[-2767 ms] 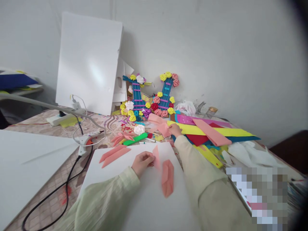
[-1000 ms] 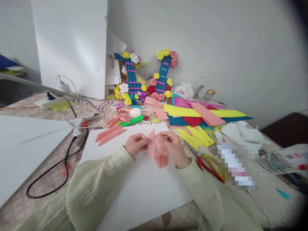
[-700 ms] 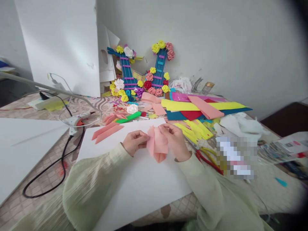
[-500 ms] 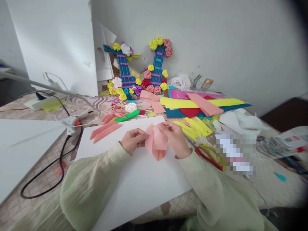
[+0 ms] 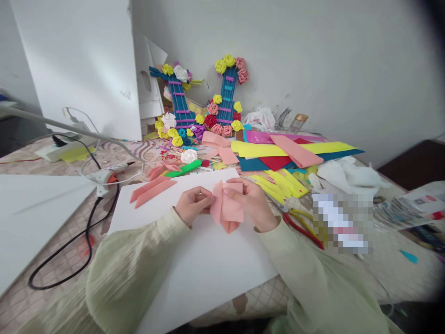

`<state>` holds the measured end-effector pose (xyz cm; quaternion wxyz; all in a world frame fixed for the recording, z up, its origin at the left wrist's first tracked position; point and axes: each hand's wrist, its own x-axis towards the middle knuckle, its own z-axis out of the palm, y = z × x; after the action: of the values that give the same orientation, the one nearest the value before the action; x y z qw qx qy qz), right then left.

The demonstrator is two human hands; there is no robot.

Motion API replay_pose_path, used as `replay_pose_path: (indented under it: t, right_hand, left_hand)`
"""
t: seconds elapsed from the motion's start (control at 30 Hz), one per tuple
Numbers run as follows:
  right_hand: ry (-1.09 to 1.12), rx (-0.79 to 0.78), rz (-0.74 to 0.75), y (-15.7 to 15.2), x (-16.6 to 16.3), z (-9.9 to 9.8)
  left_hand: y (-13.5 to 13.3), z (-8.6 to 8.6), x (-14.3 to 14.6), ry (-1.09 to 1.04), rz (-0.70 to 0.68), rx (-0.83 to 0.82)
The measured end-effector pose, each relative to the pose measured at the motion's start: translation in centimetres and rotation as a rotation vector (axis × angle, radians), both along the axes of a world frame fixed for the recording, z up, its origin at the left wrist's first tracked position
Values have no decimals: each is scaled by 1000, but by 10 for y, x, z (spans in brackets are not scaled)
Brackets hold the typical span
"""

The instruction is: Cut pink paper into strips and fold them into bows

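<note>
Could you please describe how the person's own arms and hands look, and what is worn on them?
Both the left hand and the right hand are without gloves. The left sleeve and right sleeve are long, loose and pale green, with wrinkles. No watch shows.

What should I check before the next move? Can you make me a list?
1. Left hand grips the narrow pink paper: ok.
2. Right hand grips the wider pink paper: ok.
3. White board lies under both hands: ok.
4. Black cord off that board: ok.
5. Glue gun cool: cannot tell; nothing shows its heat.
6. Red handle clear of the right sleeve: cannot tell; they lie close.
</note>
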<state>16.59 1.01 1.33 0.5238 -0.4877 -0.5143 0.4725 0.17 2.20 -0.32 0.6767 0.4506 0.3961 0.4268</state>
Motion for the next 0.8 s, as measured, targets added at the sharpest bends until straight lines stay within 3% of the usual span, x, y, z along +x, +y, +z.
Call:
replay_pose_path:
  t: [0.8]
  right_hand:
    - [145,-78,93,-6,-2,4]
  left_hand:
    - [-1,-1,0,-1,-85,-69]
